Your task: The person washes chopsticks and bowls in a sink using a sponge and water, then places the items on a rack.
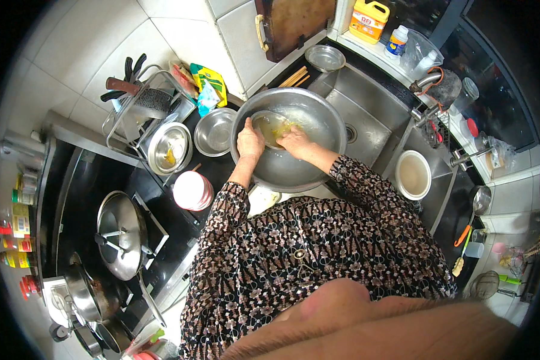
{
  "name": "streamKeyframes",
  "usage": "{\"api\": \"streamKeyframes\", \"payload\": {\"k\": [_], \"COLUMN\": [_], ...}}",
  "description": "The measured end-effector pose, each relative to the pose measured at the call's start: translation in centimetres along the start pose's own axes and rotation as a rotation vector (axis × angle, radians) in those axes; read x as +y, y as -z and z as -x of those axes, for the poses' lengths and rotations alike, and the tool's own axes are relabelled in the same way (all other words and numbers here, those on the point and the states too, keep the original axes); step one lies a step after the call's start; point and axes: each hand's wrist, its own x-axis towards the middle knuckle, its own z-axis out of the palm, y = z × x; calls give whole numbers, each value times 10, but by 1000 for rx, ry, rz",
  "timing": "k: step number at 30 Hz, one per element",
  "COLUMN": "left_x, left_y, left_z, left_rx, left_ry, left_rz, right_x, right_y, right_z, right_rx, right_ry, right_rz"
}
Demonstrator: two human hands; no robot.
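A large metal basin stands at the counter in front of me, against the sink's left side. Inside it is a smaller round bowl with cloudy liquid and yellowish bits. My left hand grips the small bowl's left rim, thumb up. The fingers of my right hand dip into the liquid among the yellowish bits; whether they pinch something is hidden. Left of the basin sit an empty metal bowl and a metal bowl with an orange-yellow remnant.
A steel sink lies right, with a white tub of cloudy liquid. At left are a knife rack, stacked red-rimmed bowls and a wok on the stove. Chopsticks lie behind the basin.
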Motion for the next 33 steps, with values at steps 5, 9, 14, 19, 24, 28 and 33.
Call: {"api": "streamKeyframes", "payload": {"k": [5,9,14,19,24,28,33], "left_x": [10,4,11,11,21,24,21], "left_y": [5,6,3,8,16,16,19], "left_z": [7,-6,-3,-1,7,5,19], "left_rx": [2,-49,-105,-131,-115,-118,11], "left_ry": [78,14,-78,-266,-443,-585,-719], "left_rz": [-90,-198,-306,-431,-454,-455,-486], "right_x": [-37,-4,26,48,30,7,31], "right_y": [43,-12,-33,21,61,77,78], "right_z": [12,14,-6,-18,-1,-5,-15], "right_rx": [-195,-5,314,312,611,533,396], "right_ry": [-81,-31,-226,-494,-191,-41,-88], "right_rz": [-458,-41,-92,-474,-583,-270,-94]}}
